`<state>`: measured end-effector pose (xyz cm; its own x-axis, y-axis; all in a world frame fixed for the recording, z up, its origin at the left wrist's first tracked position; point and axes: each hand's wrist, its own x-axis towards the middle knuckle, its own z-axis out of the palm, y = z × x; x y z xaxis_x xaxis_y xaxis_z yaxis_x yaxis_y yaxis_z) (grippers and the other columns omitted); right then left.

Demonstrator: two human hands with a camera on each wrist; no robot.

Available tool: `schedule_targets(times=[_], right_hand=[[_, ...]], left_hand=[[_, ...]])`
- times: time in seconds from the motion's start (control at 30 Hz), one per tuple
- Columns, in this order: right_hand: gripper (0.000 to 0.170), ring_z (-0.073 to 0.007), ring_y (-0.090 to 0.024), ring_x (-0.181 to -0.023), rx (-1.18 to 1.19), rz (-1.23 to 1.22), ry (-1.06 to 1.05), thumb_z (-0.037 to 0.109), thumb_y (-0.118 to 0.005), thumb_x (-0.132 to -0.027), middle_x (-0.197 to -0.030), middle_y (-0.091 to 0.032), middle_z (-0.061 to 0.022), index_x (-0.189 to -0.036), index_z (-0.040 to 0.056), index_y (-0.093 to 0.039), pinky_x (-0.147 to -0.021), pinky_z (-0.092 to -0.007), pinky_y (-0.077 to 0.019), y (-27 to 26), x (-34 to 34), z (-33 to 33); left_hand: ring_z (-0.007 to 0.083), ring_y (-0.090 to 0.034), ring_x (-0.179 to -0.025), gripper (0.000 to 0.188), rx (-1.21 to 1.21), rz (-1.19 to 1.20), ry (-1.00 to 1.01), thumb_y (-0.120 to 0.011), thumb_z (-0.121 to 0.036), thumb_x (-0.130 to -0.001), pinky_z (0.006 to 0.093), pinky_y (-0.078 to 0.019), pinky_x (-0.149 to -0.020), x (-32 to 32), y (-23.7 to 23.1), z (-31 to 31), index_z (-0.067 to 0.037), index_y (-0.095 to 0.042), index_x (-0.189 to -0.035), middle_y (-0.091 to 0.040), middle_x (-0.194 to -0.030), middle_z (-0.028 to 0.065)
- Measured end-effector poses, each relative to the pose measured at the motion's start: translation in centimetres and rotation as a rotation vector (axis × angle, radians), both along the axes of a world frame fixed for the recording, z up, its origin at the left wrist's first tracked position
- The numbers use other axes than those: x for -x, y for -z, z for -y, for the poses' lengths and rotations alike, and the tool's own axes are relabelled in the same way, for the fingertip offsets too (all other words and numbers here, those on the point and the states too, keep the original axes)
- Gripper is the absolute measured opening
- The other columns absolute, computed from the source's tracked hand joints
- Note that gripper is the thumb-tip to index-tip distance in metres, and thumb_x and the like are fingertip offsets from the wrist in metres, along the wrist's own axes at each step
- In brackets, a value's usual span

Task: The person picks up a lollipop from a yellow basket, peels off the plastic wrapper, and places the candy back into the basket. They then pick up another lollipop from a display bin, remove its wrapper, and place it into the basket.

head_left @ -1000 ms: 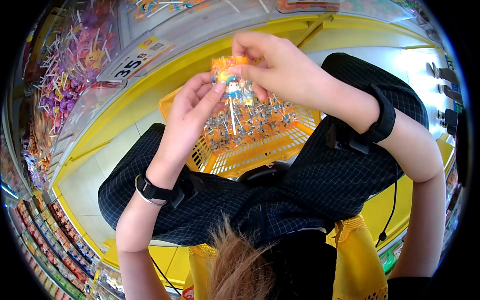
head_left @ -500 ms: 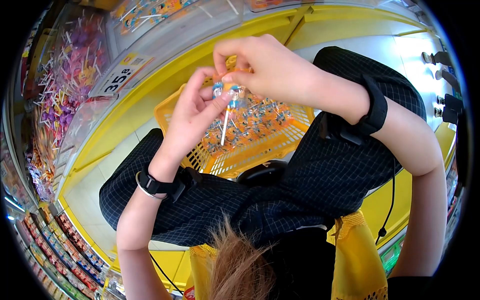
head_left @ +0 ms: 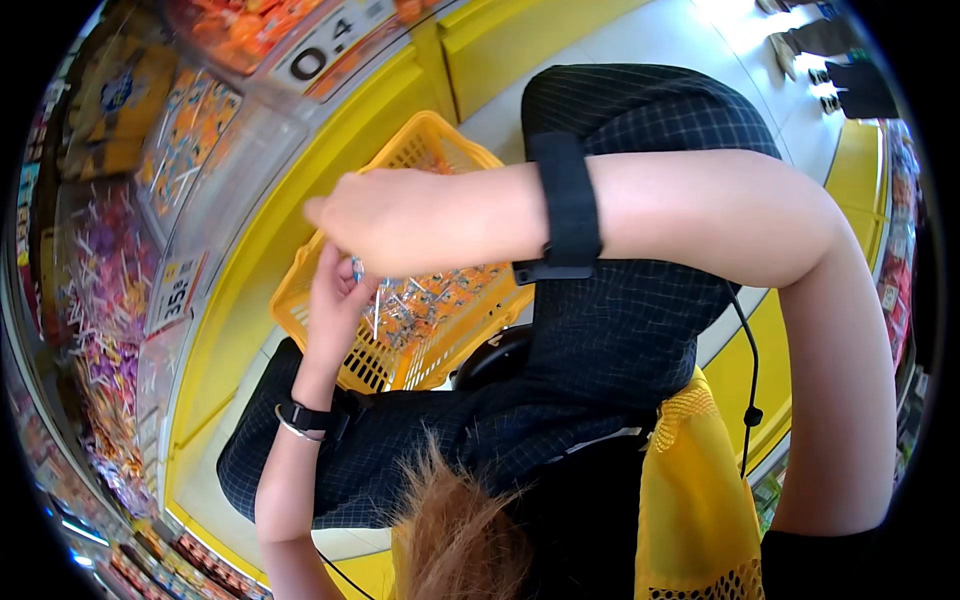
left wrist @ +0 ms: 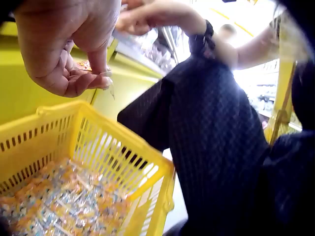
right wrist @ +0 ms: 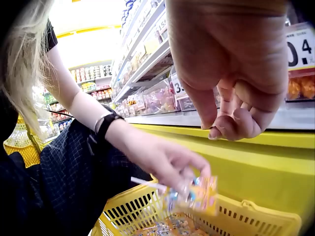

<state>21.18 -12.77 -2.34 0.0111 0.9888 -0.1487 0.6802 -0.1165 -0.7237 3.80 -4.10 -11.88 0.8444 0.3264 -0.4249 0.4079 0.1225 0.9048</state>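
Observation:
My left hand (head_left: 338, 310) pinches a lollipop in an orange and blue printed wrapper (right wrist: 205, 195), whose white stick (right wrist: 147, 184) points back toward my body in the right wrist view. In the left wrist view only a clear bit of wrapper (left wrist: 111, 87) shows at the fingertips. My right hand (head_left: 385, 218) is apart from the lollipop, a little above and beyond the left hand. Its fingers (right wrist: 231, 129) are curled in, thumb tip meeting a fingertip, with nothing visible between them. Below both hands is a yellow basket (left wrist: 123, 140) holding many similar lollipops (left wrist: 64, 201).
A yellow display counter (head_left: 235, 300) with clear candy bins runs along the left, bearing price tags 35.8 (head_left: 178, 285) and 0.4 (head_left: 330, 45). My knees (head_left: 640, 110) flank the basket. At the top right, other people's legs (head_left: 830, 60) stand on the tiled floor.
My right hand has let go of the wrapper's top and moved away from the lollipop. The left hand keeps the lollipop, now lower and further left. The head view has turned, bringing the 0.4 tag in.

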Motion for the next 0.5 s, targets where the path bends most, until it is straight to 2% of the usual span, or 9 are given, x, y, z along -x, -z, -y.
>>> schedule_targets(times=[0.07, 0.1, 0.17, 0.2, 0.23, 0.3, 0.33, 0.5], right_hand=[[0.025, -0.0389, -0.063, -0.08, -0.047, 0.046, -0.023, 0.005, -0.061, -0.072, -0.082, -0.063, -0.0233, -0.093, -0.0073, -0.055, -0.066, -0.0427, -0.0524, -1.0, -0.1, -0.2], [0.025, -0.0387, -0.064, -0.08, -0.056, 0.047, 0.004, 0.004, -0.061, -0.071, -0.082, -0.063, -0.0232, -0.093, -0.007, -0.055, -0.065, -0.043, -0.0526, -1.4, -0.2, -0.3], [0.026, -0.0386, -0.064, -0.08, -0.067, 0.046, 0.036, 0.003, -0.061, -0.07, -0.083, -0.063, -0.0231, -0.094, -0.0068, -0.056, -0.064, -0.0432, -0.0528, -1.9, -0.3, -0.5], [0.025, -0.0378, -0.064, -0.081, -0.082, 0.062, 0.04, 0.003, -0.061, -0.07, -0.084, -0.064, -0.0228, -0.093, -0.0063, -0.058, -0.064, -0.0428, -0.0529, -2.0, -0.4, -0.6], [0.024, -0.037, -0.064, -0.081, -0.096, 0.079, 0.044, 0.003, -0.061, -0.07, -0.084, -0.064, -0.0225, -0.092, -0.0058, -0.059, -0.064, -0.0424, -0.0531, -2.2, -0.5, -0.6], [0.023, -0.0362, -0.065, -0.081, -0.055, 0.094, 0.046, 0.004, -0.061, -0.07, -0.085, -0.064, -0.022, -0.091, -0.005, -0.061, -0.065, -0.0419, -0.0532, -2.6, -0.6, -0.5], [0.022, -0.0353, -0.065, -0.082, -0.017, 0.106, 0.036, 0.005, -0.062, -0.07, -0.086, -0.065, -0.0214, -0.09, -0.0042, -0.063, -0.065, -0.0413, -0.0534, -2.8, -0.6, -0.4], [0.021, -0.0336, -0.065, -0.084, 0.003, 0.129, 0.038, 0.006, -0.062, -0.071, -0.089, -0.066, -0.0192, -0.09, -0.0022, -0.065, -0.067, -0.0401, -0.0537, -3.4, -0.8, -0.2]], left_hand=[[0.008, -0.06, -0.07, 0.036, -0.144, -0.266, 0.207, -0.06, -0.008, -0.087, 0.0197, -0.0452, -0.056, 1.5, 5.1, 0.0, -0.001, -0.042, -0.118, -0.064, -0.09, 0.0059], [0.008, -0.06, -0.07, 0.036, -0.145, -0.264, 0.214, -0.06, -0.008, -0.087, 0.0197, -0.0452, -0.056, 2.2, 7.2, 0.3, -0.001, -0.042, -0.118, -0.064, -0.09, 0.0059], [0.0059, -0.059, -0.068, 0.032, -0.303, -0.248, 0.382, -0.061, -0.008, -0.086, 0.0187, -0.0434, -0.055, 3.6, 11.6, 0.8, -0.002, -0.047, -0.114, -0.065, -0.086, 0.0049], [0.0119, -0.061, -0.072, 0.027, -0.512, -0.222, 0.431, -0.063, -0.01, -0.085, 0.0245, -0.046, -0.06, 4.3, 14.3, 0.9, -0.003, -0.052, -0.108, -0.065, -0.087, 0.0082], [0.0119, -0.061, -0.072, 0.027, -0.511, -0.217, 0.44, -0.063, -0.01, -0.085, 0.0245, -0.046, -0.06, 4.0, 15.2, 1.2, -0.003, -0.052, -0.108, -0.065, -0.087, 0.0082], [0.0215, -0.062, -0.081, 0.03, -0.694, -0.056, 0.468, -0.066, -0.015, -0.082, 0.0323, -0.0479, -0.071, 3.0, 17.1, 1.7, -0.003, -0.054, -0.107, -0.065, -0.089, 0.0137], [0.0325, -0.052, -0.109, 0.045, -0.422, -0.347, 0.519, -0.066, -0.015, -0.08, 0.0402, -0.0401, -0.092, 1.4, 16.8, 1.7, 0.0, -0.051, -0.12, -0.055, -0.118, 0.0206], [0.0317, -0.055, -0.104, 0.04, -0.562, -0.181, 0.417, -0.064, -0.014, -0.082, 0.0419, -0.0408, -0.09, -1.3, 17.3, 3.5, 0.001, -0.053, -0.117, -0.058, -0.113, 0.0216]])
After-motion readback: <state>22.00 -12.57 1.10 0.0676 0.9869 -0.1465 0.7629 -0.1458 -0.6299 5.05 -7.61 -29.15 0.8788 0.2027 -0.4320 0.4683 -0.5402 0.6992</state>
